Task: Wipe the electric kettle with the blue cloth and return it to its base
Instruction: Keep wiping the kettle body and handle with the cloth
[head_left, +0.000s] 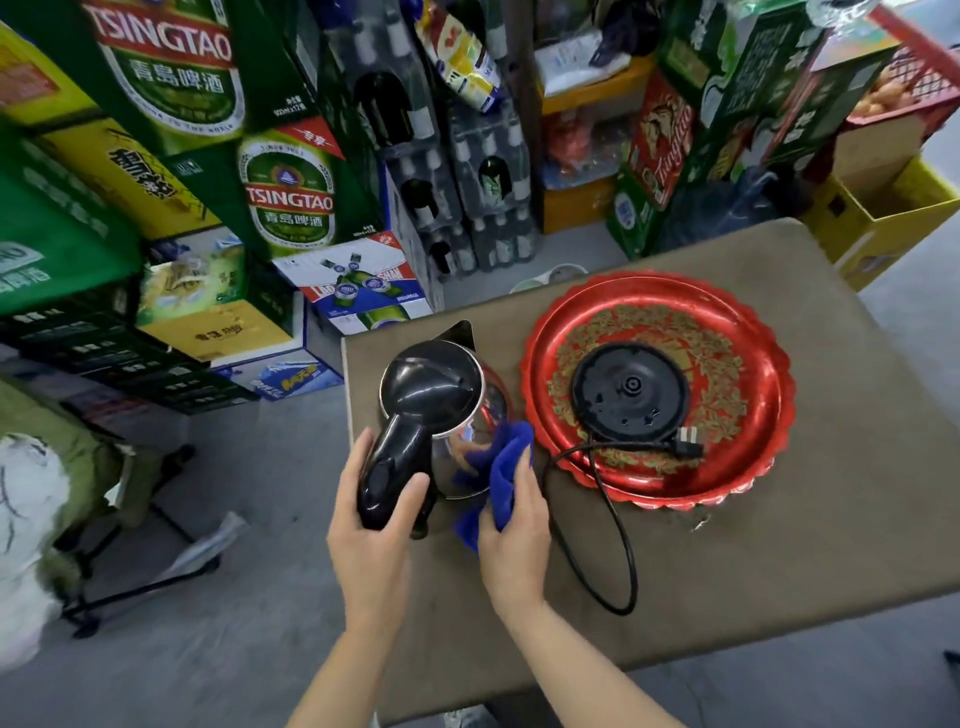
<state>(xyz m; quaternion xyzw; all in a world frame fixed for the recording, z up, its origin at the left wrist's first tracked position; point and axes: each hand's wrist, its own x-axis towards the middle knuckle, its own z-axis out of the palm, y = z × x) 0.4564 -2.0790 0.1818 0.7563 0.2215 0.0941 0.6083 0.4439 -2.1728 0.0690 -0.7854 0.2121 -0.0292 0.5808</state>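
Stacked green and yellow cardboard beer cartons (171, 156) fill the left and back, with bare grey floor (249, 597) between them and the table's left edge. A black folding stand (145, 561) sits on that floor beside a pale bundle that the frame's left border cuts off.

The brown cloth-covered table (779, 571) begins near the middle. The shiny steel electric kettle with a black lid and handle (441, 405) stands at the table's left edge, its spout pointing away towards the cartons. The left hand (374, 525) has its fingers and thumb curled round the black handle, gripping it. The kettle's bottom is hidden behind the handle and hand.

Just right of it, the right hand (514, 530) clutches the crumpled blue cloth (498, 473), fingers closed over it, pressing it to the kettle's steel side; the fingertips are buried in the folds.

Further right lies a round red scalloped metal tray with gold patterning (737, 483), close beside the kettle. The round black kettle base (631, 395) rests at its centre, uncovered. Its black power cord (618, 525) loops off the tray's near rim over open tabletop, the plug lying back on the tray.

An open yellow cardboard box (893, 208) stands behind the table's far right corner.
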